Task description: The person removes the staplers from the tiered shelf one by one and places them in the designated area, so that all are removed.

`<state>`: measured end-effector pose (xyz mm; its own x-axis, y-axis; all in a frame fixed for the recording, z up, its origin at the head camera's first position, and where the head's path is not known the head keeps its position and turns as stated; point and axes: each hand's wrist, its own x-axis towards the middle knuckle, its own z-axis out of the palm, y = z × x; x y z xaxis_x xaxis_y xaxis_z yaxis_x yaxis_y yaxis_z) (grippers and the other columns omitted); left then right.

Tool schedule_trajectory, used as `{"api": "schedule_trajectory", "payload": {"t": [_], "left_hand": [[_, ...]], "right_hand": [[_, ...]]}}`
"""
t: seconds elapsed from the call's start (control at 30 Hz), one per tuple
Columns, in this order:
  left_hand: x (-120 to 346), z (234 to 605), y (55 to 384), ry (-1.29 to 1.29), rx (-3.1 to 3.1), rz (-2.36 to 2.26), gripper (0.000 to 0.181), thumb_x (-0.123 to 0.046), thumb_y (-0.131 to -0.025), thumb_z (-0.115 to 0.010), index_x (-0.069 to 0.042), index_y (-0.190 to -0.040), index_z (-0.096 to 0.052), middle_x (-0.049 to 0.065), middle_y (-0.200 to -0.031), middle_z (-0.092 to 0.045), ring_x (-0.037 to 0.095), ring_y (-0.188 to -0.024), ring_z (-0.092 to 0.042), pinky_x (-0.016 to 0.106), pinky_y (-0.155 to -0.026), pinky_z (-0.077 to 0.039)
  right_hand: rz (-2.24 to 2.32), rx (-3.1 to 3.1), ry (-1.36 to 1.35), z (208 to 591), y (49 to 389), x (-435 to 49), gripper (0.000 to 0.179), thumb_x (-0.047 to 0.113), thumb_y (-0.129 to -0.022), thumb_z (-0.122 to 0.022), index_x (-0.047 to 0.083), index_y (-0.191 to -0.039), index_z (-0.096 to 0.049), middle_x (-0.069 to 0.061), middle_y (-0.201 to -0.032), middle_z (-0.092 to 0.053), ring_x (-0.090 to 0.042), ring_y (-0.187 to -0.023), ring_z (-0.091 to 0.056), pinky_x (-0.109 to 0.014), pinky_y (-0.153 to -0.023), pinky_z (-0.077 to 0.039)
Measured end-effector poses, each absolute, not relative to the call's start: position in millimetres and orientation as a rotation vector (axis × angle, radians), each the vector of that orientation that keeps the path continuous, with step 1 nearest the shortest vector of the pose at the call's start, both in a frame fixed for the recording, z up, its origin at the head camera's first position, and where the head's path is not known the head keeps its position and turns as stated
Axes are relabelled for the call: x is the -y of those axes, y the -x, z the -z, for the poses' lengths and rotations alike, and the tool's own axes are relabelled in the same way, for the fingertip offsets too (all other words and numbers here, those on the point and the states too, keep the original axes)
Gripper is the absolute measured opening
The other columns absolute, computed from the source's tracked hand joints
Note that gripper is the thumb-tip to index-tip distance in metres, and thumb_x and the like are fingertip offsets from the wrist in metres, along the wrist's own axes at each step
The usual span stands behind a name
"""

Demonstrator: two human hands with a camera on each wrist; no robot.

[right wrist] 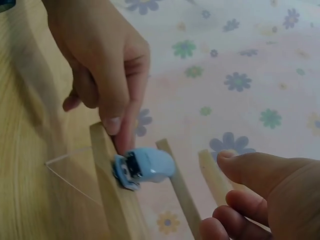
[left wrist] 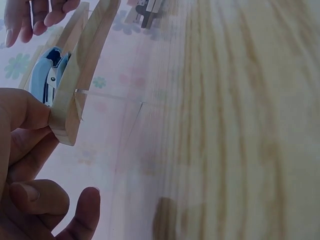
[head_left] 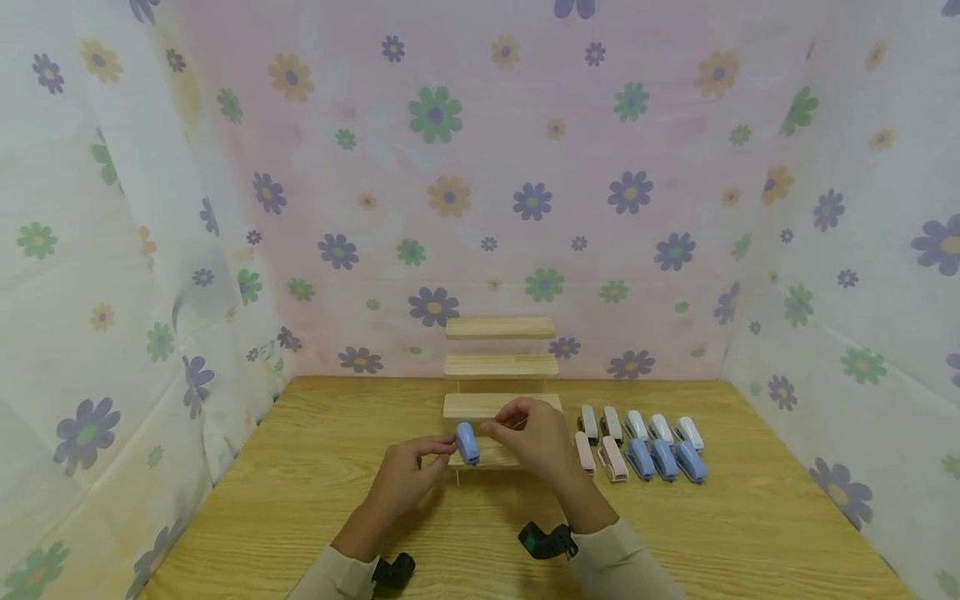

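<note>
A small blue stapler [head_left: 467, 443] stands on the lowest tier [head_left: 498, 458] of a wooden display rack, near its left end. My left hand [head_left: 408, 473] is at that end, its extended fingertips against the stapler's side and the tier's edge. In the left wrist view the stapler [left wrist: 41, 80] sits just beyond the fingers, its base partly hidden by the wood. My right hand [head_left: 536, 437] hovers to the right of the stapler, holding nothing. In the right wrist view its thumb and loosely bent fingers stand apart from the stapler [right wrist: 152, 165].
Higher wooden tiers [head_left: 501, 367] rise behind, on clear supports. Right of the rack, staplers stand in two rows: grey [head_left: 588, 423] and white [head_left: 660, 428] behind, pink [head_left: 612, 459] and blue [head_left: 663, 460] in front. Flowered cloth [head_left: 480, 167] surrounds the wooden table [head_left: 337, 433].
</note>
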<state>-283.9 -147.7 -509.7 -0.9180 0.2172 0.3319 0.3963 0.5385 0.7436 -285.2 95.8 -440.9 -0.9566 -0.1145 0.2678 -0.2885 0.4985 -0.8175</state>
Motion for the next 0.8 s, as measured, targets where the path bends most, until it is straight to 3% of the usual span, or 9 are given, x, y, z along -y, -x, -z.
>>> {"api": "schedule_trajectory", "payload": {"t": [0.33, 0.5, 0.8], "left_hand": [[148, 508, 285, 0.553, 2.540, 1.347, 0.018, -0.017, -0.100, -0.069, -0.014, -0.114, -0.081, -0.003, -0.131, -0.072, -0.003, -0.038, -0.021, 0.014, -0.037, -0.027], [147, 506, 284, 0.546, 2.541, 1.341, 0.017, -0.015, -0.100, -0.069, -0.015, -0.111, -0.081, 0.000, -0.130, -0.073, -0.001, -0.040, -0.021, 0.015, -0.039, -0.026], [147, 508, 283, 0.505, 2.572, 1.318, 0.017, -0.015, -0.099, -0.069, -0.016, -0.112, -0.081, -0.004, -0.130, -0.073, 0.001, -0.042, -0.020, 0.016, -0.040, -0.027]], "right_hand": [[-1.389, 2.580, -0.451, 455, 282, -73, 0.037, 0.042, -0.085, -0.085, 0.014, -0.105, -0.073, 0.006, -0.094, -0.069, -0.010, -0.082, -0.066, -0.028, -0.067, -0.057], [-1.353, 2.588, -0.486, 463, 278, -64, 0.039, 0.043, -0.085, -0.085, 0.014, -0.109, -0.074, 0.003, -0.096, -0.073, -0.010, -0.083, -0.067, -0.026, -0.068, -0.057], [-1.356, 2.560, -0.431, 474, 275, -54, 0.039, 0.040, -0.083, -0.088, 0.014, -0.109, -0.072, 0.003, -0.093, -0.071, -0.008, -0.078, -0.065, -0.025, -0.064, -0.056]]}}
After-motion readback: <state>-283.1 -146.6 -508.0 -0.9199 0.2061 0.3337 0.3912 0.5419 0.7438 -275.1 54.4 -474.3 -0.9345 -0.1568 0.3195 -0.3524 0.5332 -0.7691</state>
